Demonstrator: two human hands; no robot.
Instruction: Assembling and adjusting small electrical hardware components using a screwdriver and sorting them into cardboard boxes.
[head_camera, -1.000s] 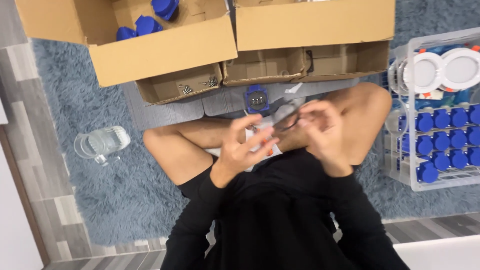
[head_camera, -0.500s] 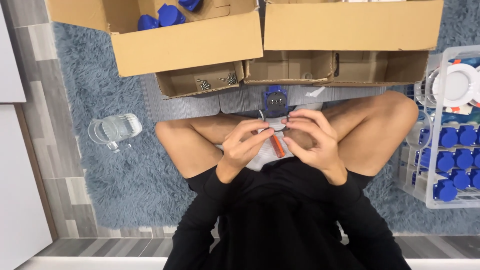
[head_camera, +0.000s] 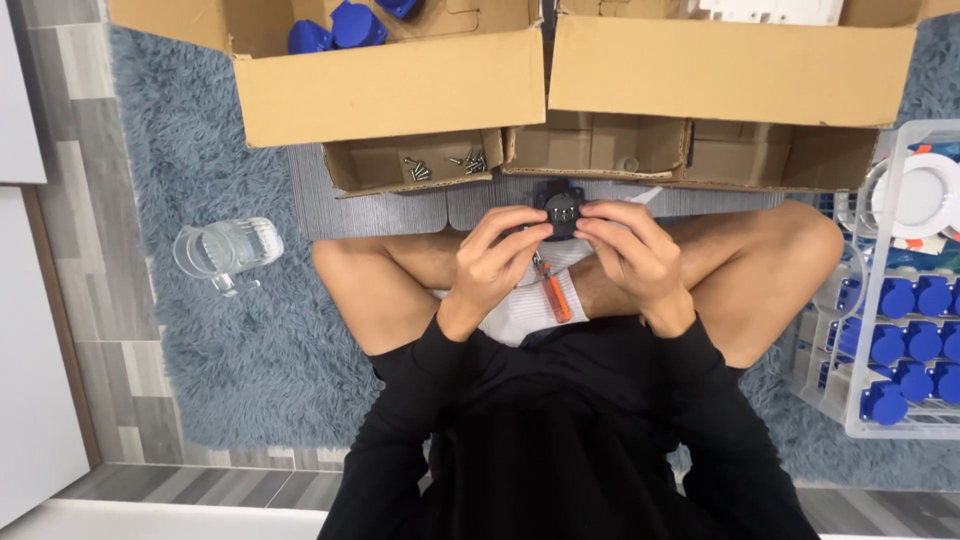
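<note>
Both hands, L hand (head_camera: 492, 262) & R hand (head_camera: 632, 250), pinch small dark round part (head_camera: 561, 210), face up toward cam.

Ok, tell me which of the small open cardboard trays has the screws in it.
The left small tray, tucked under the big box with blue parts: loose screws lie in it. The right one shows only a small round piece.

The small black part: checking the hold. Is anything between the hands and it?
Nothing visible. Left hand and right hand pinch the small black round part directly with their fingertips; the orange-handled screwdriver lies below it on the lap.
</note>
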